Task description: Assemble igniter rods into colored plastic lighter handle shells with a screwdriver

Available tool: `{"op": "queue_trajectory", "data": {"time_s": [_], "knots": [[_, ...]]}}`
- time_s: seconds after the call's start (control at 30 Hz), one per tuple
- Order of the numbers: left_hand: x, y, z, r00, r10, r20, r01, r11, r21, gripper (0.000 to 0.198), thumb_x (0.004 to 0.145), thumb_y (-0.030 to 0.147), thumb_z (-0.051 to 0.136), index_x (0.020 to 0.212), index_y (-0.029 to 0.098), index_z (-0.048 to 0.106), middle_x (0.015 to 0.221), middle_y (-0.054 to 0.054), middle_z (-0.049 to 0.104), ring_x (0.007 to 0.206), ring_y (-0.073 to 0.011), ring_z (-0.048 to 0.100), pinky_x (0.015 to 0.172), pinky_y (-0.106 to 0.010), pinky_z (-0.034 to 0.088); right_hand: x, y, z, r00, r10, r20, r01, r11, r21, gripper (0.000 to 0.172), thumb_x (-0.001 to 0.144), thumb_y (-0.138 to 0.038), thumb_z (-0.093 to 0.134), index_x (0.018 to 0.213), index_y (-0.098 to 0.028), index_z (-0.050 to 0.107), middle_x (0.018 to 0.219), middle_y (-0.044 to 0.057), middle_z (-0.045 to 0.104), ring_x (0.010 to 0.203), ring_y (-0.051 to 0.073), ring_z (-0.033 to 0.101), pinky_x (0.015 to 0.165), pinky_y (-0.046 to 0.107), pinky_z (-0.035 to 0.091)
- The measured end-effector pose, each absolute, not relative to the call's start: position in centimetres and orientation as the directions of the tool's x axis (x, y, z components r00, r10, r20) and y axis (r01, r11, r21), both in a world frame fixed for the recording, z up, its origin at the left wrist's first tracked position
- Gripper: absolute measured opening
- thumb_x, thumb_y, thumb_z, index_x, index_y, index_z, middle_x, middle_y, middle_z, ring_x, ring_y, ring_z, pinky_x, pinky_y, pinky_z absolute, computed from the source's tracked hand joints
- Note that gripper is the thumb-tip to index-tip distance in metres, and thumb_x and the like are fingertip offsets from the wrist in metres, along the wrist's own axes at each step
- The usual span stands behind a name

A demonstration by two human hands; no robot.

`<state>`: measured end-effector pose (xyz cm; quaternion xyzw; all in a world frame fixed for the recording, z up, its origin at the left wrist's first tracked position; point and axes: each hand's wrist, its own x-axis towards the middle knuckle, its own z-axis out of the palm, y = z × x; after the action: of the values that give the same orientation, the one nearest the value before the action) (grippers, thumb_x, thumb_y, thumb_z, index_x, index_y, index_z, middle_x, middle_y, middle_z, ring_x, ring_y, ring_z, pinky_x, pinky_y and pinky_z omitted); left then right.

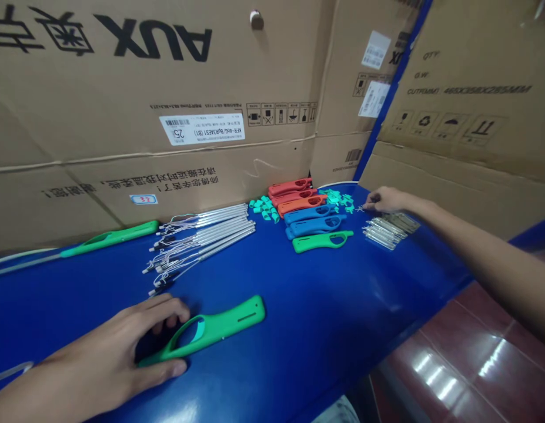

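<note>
My left hand (126, 346) is around the handle end of a green lighter casing (234, 320) on the blue table. Its thumb lies along the near side and its fingers curl at the far side. A teal trigger (197, 331) shows inside the casing's loop. Far off at the back right, my right hand (384, 200) pinches with its fingertips at some tiny metal pieces (360, 208). What is between those fingertips is too small to make out. Just below this hand lie several clear fuel tubes (384, 232).
Several red, orange, blue and green casings (314, 226) lie in a stack at the back. Teal caps (266, 207) and teal triggers (340, 200) are heaped beside them. Metal rods with wires (210, 232) and a long green lighter (113, 237) lie left. Cardboard walls (254, 70) stand behind.
</note>
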<state>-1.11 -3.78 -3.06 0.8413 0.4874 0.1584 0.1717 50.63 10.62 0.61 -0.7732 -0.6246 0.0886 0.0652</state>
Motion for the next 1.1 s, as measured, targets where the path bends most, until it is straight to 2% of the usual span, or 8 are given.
{"op": "queue_trajectory", "data": {"time_s": [0.13, 0.23, 0.33, 0.53, 0.63, 0.8, 0.93, 1.1], "knots": [[-1.0, -3.4, -2.7, 0.488, 0.871, 0.059, 0.77, -0.461, 0.441, 0.017, 0.08, 0.034, 0.059, 0.094, 0.025, 0.064, 0.079, 0.003, 0.065, 0.068, -0.0151, 0.059, 0.063, -0.024, 0.046, 48.9, 9.5, 2.9, 0.245, 0.969, 0.01, 0.937, -0.234, -0.26, 0.016, 0.082, -0.026, 0.058, 0.078, -0.013, 0.067, 0.067, 0.007, 0.063, 0.06, 0.015, 0.053, 0.062, 0.03, 0.041], [-0.5, -3.1, -2.5, 0.558, 0.83, -0.005, 0.754, -0.505, 0.42, 0.026, 0.081, 0.039, 0.063, 0.102, 0.025, 0.066, 0.085, 0.0, 0.068, 0.073, -0.0167, 0.063, 0.066, -0.026, 0.05, 45.2, 7.3, 5.2, 0.19, 0.981, 0.044, 0.911, -0.159, -0.381, 0.034, 0.092, -0.035, 0.045, 0.107, -0.01, 0.063, 0.078, 0.009, 0.064, 0.054, 0.011, 0.048, 0.053, 0.027, 0.036], [0.0, -2.9, -2.5, 0.563, 0.826, -0.005, 0.751, -0.51, 0.42, 0.027, 0.084, 0.043, 0.062, 0.102, 0.024, 0.066, 0.089, -0.002, 0.066, 0.078, -0.0169, 0.064, 0.07, -0.027, 0.051, 39.6, 4.6, 6.6, -0.089, 0.991, 0.095, 0.82, 0.127, -0.558, 0.033, 0.082, -0.046, 0.061, 0.093, -0.015, 0.067, 0.072, 0.005, 0.064, 0.057, 0.012, 0.05, 0.052, 0.026, 0.034], [-1.5, -3.2, -2.5, 0.579, 0.814, -0.035, 0.765, -0.528, 0.368, 0.02, 0.088, 0.041, 0.059, 0.094, 0.023, 0.063, 0.095, -0.003, 0.065, 0.086, -0.0188, 0.063, 0.078, -0.03, 0.05, 27.9, 0.3, 4.1, -0.725, 0.687, -0.036, 0.639, 0.654, -0.405, 0.029, 0.082, -0.045, 0.063, 0.096, -0.02, 0.068, 0.09, 0.003, 0.068, 0.08, 0.018, 0.061, 0.066, 0.027, 0.042], [-1.7, -3.8, -2.4, 0.609, 0.793, 0.007, 0.74, -0.572, 0.355, 0.017, 0.095, 0.032, 0.048, 0.095, 0.022, 0.062, 0.093, -0.003, 0.064, 0.084, -0.0176, 0.062, 0.076, -0.029, 0.049, 24.5, -0.2, 1.8, -0.79, 0.606, -0.097, 0.605, 0.743, -0.286, 0.05, 0.078, -0.061, 0.062, 0.101, -0.017, 0.065, 0.096, 0.008, 0.067, 0.081, 0.023, 0.062, 0.064, 0.031, 0.04], [0.8, -5.5, -2.0, 0.674, 0.708, 0.211, 0.702, -0.703, 0.116, 0.023, 0.097, 0.031, 0.042, 0.105, 0.017, 0.058, 0.091, -0.007, 0.063, 0.086, -0.0222, 0.06, 0.087, -0.04, 0.047, 24.3, -0.9, 0.7, -0.791, 0.589, -0.162, 0.611, 0.76, -0.221, 0.015, 0.082, -0.033, 0.056, 0.082, -0.019, 0.062, 0.073, 0.003, 0.066, 0.065, 0.019, 0.06, 0.056, 0.029, 0.031], [3.6, -7.6, -2.2, 0.777, 0.554, 0.297, 0.612, -0.776, -0.153, 0.028, 0.099, 0.029, 0.039, 0.082, 0.018, 0.059, 0.072, -0.004, 0.061, 0.068, -0.0224, 0.057, 0.076, -0.043, 0.047, 26.8, -3.8, 2.0, -0.872, 0.47, -0.132, 0.488, 0.85, -0.2, 0.011, 0.085, -0.025, 0.051, 0.09, -0.02, 0.059, 0.076, 0.003, 0.066, 0.064, 0.018, 0.058, 0.059, 0.031, 0.032], [5.8, -9.8, -6.0, 0.843, 0.46, 0.279, 0.51, -0.848, -0.146, 0.025, 0.096, 0.02, 0.046, 0.074, 0.018, 0.059, 0.067, -0.002, 0.065, 0.065, -0.0175, 0.059, 0.079, -0.033, 0.05, 29.9, -8.6, 0.5, -0.866, 0.48, -0.143, 0.499, 0.807, -0.317, 0.01, 0.083, -0.03, 0.061, 0.093, -0.027, 0.059, 0.072, -0.004, 0.065, 0.056, 0.016, 0.054, 0.051, 0.03, 0.028]]}}
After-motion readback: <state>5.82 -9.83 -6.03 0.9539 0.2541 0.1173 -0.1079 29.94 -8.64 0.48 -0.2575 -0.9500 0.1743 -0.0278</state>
